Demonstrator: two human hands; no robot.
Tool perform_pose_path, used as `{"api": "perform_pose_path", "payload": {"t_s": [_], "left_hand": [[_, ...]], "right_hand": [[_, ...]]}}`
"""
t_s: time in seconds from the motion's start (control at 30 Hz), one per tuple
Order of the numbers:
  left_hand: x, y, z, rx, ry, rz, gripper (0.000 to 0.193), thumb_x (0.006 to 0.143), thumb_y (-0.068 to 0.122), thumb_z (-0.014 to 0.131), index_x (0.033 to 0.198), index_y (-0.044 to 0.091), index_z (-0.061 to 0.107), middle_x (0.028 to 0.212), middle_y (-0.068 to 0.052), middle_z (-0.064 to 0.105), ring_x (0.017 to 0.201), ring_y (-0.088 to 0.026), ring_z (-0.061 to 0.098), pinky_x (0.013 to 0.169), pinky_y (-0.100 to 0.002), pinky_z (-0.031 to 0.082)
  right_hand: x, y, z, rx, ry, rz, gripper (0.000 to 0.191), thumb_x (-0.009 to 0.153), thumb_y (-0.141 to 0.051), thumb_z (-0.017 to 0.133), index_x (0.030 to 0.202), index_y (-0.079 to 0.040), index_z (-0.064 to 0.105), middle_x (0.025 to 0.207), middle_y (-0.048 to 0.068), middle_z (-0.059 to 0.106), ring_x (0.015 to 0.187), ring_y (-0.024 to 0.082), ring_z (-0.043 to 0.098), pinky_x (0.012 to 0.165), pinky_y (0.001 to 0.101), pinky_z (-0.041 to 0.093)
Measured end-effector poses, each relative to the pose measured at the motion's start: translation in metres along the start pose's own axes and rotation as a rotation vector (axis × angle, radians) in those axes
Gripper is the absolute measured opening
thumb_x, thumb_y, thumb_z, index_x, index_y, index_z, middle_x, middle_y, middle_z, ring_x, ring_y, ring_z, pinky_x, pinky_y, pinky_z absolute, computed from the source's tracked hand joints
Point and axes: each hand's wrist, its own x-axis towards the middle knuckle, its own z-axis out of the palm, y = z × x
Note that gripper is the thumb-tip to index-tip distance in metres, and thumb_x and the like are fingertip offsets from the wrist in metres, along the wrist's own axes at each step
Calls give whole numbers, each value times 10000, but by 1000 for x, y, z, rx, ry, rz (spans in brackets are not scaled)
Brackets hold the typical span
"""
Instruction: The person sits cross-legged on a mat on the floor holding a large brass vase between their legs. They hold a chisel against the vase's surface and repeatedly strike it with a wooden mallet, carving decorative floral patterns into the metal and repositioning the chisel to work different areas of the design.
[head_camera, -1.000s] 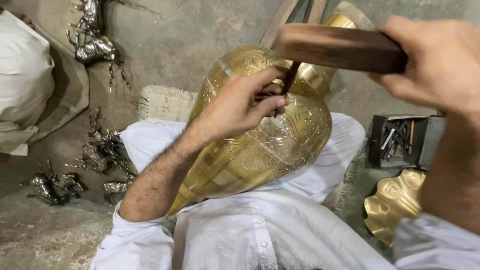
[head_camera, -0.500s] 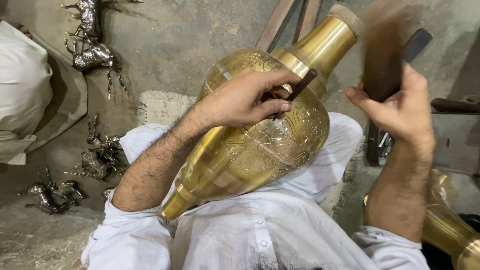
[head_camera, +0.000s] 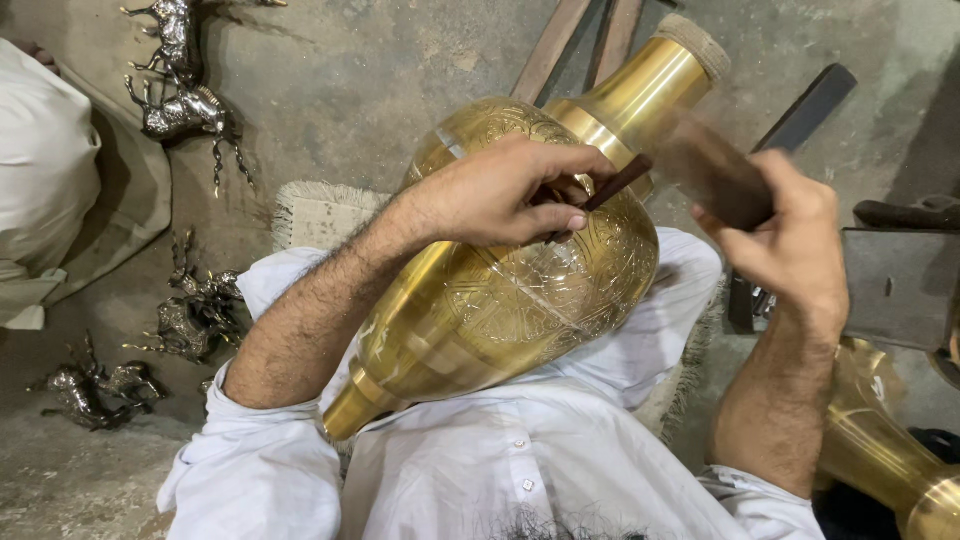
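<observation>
My left hand (head_camera: 500, 195) has its grip pinched on a thin chisel (head_camera: 615, 185) against the brass vase (head_camera: 500, 300) across my lap, right hand (head_camera: 790, 245) clamped on the blurred mallet (head_camera: 705, 165); the belly looks largely engraved, the lower bands plain.

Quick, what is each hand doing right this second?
Left hand: closed on a thin chisel, resting on the brass vase.
Right hand: closed around a blurred wooden mallet.

Motion-blurred mallet (head_camera: 712, 170); chisel tip (head_camera: 560, 232) hidden.
</observation>
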Motion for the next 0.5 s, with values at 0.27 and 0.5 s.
{"api": "perform_pose_path", "payload": {"t_s": [0.27,0.5], "left_hand": [[-2,1,-2,44,-34,91,472,986,245,717,1415,120,568,1132,-72,783,1054,-232,776,936,-422,615],[1,-10,0,-108,-35,109,441,1070,184,622,1488,112,504,1163,-88,769,1032,-187,786,964,-392,655]], "right_hand": [[-6,-12,5,12,28,20,295,929,-59,860,1110,41,648,871,55,679,774,109,660,718,274,525],[-25,-3,16,103,125,106,357,948,-9,863,1213,28,626,1007,72,685,872,144,650,803,309,543]]}}
